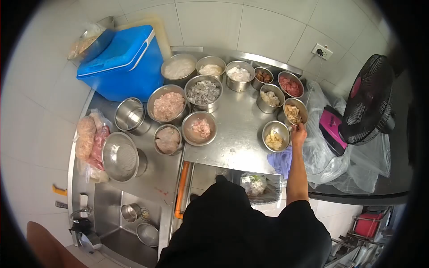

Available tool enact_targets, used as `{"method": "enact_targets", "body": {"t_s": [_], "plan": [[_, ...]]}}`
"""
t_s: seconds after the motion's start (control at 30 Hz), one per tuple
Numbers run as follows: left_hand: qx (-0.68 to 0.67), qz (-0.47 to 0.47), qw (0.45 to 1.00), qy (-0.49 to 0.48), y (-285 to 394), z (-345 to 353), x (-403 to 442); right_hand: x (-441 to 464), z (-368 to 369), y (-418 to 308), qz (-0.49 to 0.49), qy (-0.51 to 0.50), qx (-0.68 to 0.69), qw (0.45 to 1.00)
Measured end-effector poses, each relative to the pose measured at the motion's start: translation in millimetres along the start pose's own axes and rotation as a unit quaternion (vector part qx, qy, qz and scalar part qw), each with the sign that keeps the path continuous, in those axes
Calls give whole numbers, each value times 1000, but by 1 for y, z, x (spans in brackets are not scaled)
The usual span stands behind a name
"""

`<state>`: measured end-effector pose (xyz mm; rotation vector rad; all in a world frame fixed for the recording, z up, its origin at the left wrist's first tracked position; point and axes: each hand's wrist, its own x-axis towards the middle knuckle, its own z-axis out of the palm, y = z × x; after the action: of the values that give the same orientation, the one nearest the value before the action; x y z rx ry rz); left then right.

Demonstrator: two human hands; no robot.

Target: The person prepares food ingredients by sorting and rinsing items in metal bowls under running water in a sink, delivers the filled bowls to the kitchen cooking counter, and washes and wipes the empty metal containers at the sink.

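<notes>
My right hand (298,133) reaches across the steel counter to a metal bowl (302,117) of light brown strips. Its fingers are closed on the near rim of that bowl. Just left of the hand stands a bowl (275,135) of pale yellow pieces, and a purple cloth (281,161) lies below it. Behind are bowls of whitish pieces (270,98), red meat (291,85) and dark brown chunks (263,77). My left hand is out of view. A bent bare limb (49,245) shows at the lower left; whose it is I cannot tell.
A blue cooler (120,67) stands at the back left. Several bowls of raw meat surround the minced meat (168,106). A colander (120,157) sits above the sink (109,201). At right are plastic bags (321,156) and a fan (368,100) with a cord to the wall socket.
</notes>
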<state>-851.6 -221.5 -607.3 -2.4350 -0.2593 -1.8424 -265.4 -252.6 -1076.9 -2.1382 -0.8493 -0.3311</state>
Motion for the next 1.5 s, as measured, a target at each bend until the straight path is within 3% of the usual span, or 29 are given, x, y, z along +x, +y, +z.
{"method": "enact_targets", "body": {"t_s": [0.1, 0.17, 0.27, 0.4, 0.47, 0.53, 0.6, 0.63, 0.67, 0.7, 0.73, 0.77, 0.8, 0.87, 0.9, 0.97, 1.0, 1.03, 1.07, 1.13, 1.17, 1.2, 1.3, 1.37, 1.4, 1.47, 1.5], "plan": [[0, -3, 1000, 8, 1, 8, -6, -1, -10, -5, -3, 19, -50, 999], [-3, -6, 1000, 12, 0, 12, -8, -5, -19, -15, -84, 82, -23, 993], [-3, -6, 1000, 11, 0, 17, -8, -5, -34, -26, -65, 82, -12, 994], [-15, -5, 1000, 20, 2, 24, -8, -22, -78, -91, -138, 97, 2, 986], [-32, -3, 999, 22, 3, 32, -8, -50, -86, -108, -93, 21, 59, 994], [-44, -13, 998, 43, 6, 45, -13, -78, -90, -134, -138, -59, 84, 985], [-57, -96, 990, 87, 11, 78, -30, -109, -71, -144, -148, -120, 143, 971], [-48, -250, 962, 96, 14, 101, -47, -125, -57, -146, -133, -145, 174, 965], [-20, -472, 879, 59, 21, 131, -61, -138, -45, -150, -130, -166, 161, 964], [-111, -452, 885, -19, -7, 178, -128, -147, -32, -153, -152, -151, 184, 959], [-202, -435, 872, -97, -35, 225, -195, -153, -24, -154, -140, -200, 205, 948], [-228, -638, 715, -175, -40, 259, -265, -162, -13, -152, -125, -203, 221, 946], [-211, -728, 628, -177, -31, 283, -303, -167, -6, -149, -113, -208, 237, 942], [-75, -696, 683, -210, -32, 309, -358, -170, -10, -145, -116, -223, 231, 940], [-74, -696, 682, -213, -33, 313, -364, -169, -14, -145, -123, -233, 225, 938], [-212, -812, 512, -185, -37, 326, -365, -162, -35, -145, -106, -234, 211, 943], [-212, -813, 511, -184, -39, 332, -366, -154, -48, -148, -95, -232, 197, 948], [-233, -798, 533, -156, -40, 336, -368, -151, -57, -149, -9, -236, 239, 942], [-252, -783, 554, -127, -40, 337, -365, -149, -61, -152, -9, -241, 239, 941], [-245, -777, 568, -116, -32, 337, -360, -140, -63, -157, -42, -194, 258, 945], [-243, -767, 584, -110, -27, 337, -356, -135, -59, -169, -103, -217, 267, 933], [-239, -768, 584, -111, -26, 338, -361, -131, -53, -180, -107, -310, 248, 912], [-233, -699, 658, -154, -16, 341, -351, -122, 4, -192, -167, -327, 150, 918], [-197, -712, 650, -178, -26, 348, -365, -127, 56, -183, -327, -473, 41, 817], [-162, -723, 639, -207, -37, 345, -374, -120, 59, -183, -349, -506, 67, 786], [-190, -700, 662, -190, -41, 337, -383, -96, 35, -215, -309, -641, -23, 702], [-198, -732, 629, -172, -37, 332, -376, -92, 17, -219, -335, -612, 15, 716]]}}
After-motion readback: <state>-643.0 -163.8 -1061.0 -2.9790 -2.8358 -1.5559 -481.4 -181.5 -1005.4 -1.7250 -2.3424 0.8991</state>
